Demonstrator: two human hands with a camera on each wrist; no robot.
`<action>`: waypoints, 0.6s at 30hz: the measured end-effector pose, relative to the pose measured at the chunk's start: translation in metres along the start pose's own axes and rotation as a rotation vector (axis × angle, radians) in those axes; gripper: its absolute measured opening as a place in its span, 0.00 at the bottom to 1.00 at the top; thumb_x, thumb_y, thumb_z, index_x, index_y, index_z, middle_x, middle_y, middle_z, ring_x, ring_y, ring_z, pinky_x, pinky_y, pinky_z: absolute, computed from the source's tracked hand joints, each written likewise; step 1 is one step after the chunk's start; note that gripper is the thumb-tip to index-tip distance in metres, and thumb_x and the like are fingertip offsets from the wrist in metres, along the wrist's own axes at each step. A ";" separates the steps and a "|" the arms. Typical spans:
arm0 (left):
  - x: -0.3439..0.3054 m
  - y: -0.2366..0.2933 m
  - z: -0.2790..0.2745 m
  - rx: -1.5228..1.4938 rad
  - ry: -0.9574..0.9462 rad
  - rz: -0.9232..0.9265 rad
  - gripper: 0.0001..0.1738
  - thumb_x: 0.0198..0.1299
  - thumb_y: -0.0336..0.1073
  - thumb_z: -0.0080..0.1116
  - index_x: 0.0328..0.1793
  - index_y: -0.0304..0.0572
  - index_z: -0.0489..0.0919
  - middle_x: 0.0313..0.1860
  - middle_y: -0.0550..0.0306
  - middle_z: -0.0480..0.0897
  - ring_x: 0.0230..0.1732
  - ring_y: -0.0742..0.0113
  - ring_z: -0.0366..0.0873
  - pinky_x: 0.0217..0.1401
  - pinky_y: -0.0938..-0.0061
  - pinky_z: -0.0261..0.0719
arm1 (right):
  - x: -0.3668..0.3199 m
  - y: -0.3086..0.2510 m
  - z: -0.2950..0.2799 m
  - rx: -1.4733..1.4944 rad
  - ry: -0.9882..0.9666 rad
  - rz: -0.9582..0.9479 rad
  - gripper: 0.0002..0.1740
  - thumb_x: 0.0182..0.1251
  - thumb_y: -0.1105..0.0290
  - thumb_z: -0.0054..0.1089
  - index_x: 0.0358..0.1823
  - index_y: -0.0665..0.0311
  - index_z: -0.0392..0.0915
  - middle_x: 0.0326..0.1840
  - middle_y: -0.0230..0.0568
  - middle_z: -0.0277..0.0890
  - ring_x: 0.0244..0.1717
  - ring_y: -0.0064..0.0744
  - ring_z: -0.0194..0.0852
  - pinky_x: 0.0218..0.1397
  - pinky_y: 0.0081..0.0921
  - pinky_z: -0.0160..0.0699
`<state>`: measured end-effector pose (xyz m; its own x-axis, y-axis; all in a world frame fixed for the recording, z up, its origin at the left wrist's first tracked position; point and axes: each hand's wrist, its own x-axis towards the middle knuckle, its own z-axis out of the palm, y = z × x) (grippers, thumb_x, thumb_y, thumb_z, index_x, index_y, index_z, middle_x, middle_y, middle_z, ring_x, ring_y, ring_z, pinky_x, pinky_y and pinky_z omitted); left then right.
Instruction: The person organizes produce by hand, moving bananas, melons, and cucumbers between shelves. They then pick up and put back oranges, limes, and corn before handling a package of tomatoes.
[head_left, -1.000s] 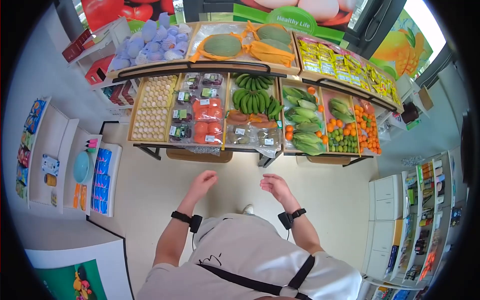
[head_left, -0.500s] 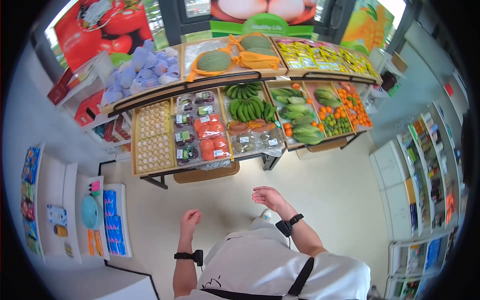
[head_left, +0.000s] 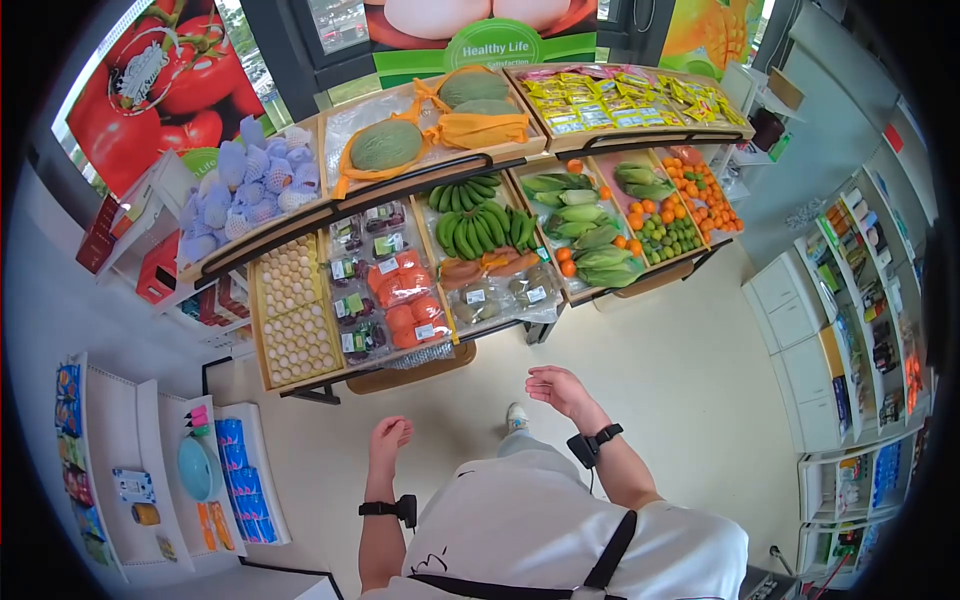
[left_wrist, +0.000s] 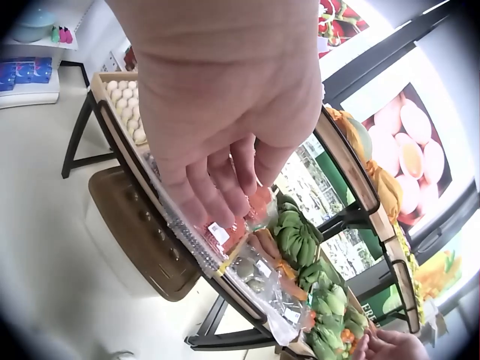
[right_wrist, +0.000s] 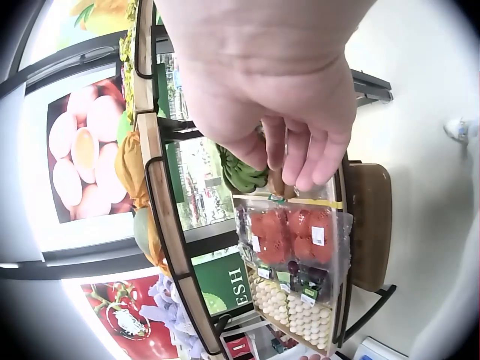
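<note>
Both hands hang in the air in front of a produce stand and touch nothing. In the head view the left hand [head_left: 389,437] is over the floor, below the packs of red fruit [head_left: 412,318]; its fingers bend loosely in the left wrist view. To its right is the right hand [head_left: 562,391], fingers loosely extended, below the corn [head_left: 606,264]. The stand's lower tier also carries eggs [head_left: 297,342], green bananas [head_left: 478,230], limes [head_left: 668,240] and oranges [head_left: 708,205].
The upper tier holds foam-wrapped fruit [head_left: 250,180], melons [head_left: 386,146] and yellow packets [head_left: 600,103]. A shelf with a blue bowl [head_left: 200,469] stands at left, white cabinets [head_left: 797,335] at right. Brown-topped bins [head_left: 412,370] sit under the stand.
The view has turned, and the stand's left end appears nearer. Compared with a second ago, the left hand is lower in the head view, with more distance between it and the stand.
</note>
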<state>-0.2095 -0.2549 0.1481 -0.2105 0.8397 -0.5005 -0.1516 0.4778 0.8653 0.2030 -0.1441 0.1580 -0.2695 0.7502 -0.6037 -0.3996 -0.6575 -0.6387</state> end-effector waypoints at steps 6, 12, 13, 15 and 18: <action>0.035 0.034 0.040 -0.007 0.029 0.013 0.13 0.76 0.36 0.57 0.60 0.38 0.81 0.52 0.51 0.88 0.51 0.62 0.87 0.53 0.70 0.84 | 0.052 -0.064 -0.022 0.027 -0.029 -0.029 0.14 0.78 0.74 0.52 0.59 0.71 0.77 0.45 0.46 0.86 0.45 0.39 0.88 0.52 0.32 0.89; 0.074 0.050 0.080 0.020 -0.005 -0.012 0.14 0.76 0.37 0.57 0.61 0.38 0.81 0.53 0.50 0.88 0.52 0.61 0.87 0.54 0.69 0.85 | 0.071 -0.114 -0.028 -0.062 -0.003 -0.049 0.13 0.76 0.74 0.55 0.58 0.69 0.78 0.44 0.42 0.85 0.43 0.32 0.88 0.49 0.27 0.89; 0.078 0.053 0.085 0.030 -0.016 -0.023 0.14 0.76 0.37 0.57 0.61 0.38 0.81 0.53 0.50 0.87 0.53 0.60 0.87 0.55 0.68 0.85 | 0.072 -0.116 -0.030 -0.074 -0.005 -0.038 0.13 0.76 0.74 0.57 0.57 0.68 0.79 0.44 0.40 0.85 0.42 0.30 0.88 0.48 0.25 0.89; 0.084 0.057 0.093 0.045 -0.030 -0.043 0.14 0.76 0.38 0.57 0.61 0.38 0.81 0.54 0.50 0.87 0.55 0.59 0.87 0.56 0.66 0.85 | 0.073 -0.116 -0.036 -0.072 0.011 -0.034 0.13 0.76 0.73 0.56 0.58 0.69 0.79 0.44 0.41 0.85 0.42 0.30 0.88 0.48 0.26 0.89; 0.102 0.068 0.104 0.051 -0.076 -0.042 0.14 0.76 0.37 0.58 0.61 0.38 0.81 0.53 0.51 0.88 0.52 0.61 0.87 0.53 0.70 0.85 | 0.073 -0.108 -0.042 -0.074 0.029 -0.026 0.13 0.78 0.73 0.54 0.59 0.70 0.78 0.44 0.42 0.86 0.43 0.30 0.88 0.49 0.26 0.89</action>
<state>-0.1404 -0.1103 0.1588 -0.1304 0.8347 -0.5350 -0.1091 0.5242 0.8446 0.2633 -0.0212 0.1629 -0.2342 0.7654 -0.5994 -0.3403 -0.6421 -0.6870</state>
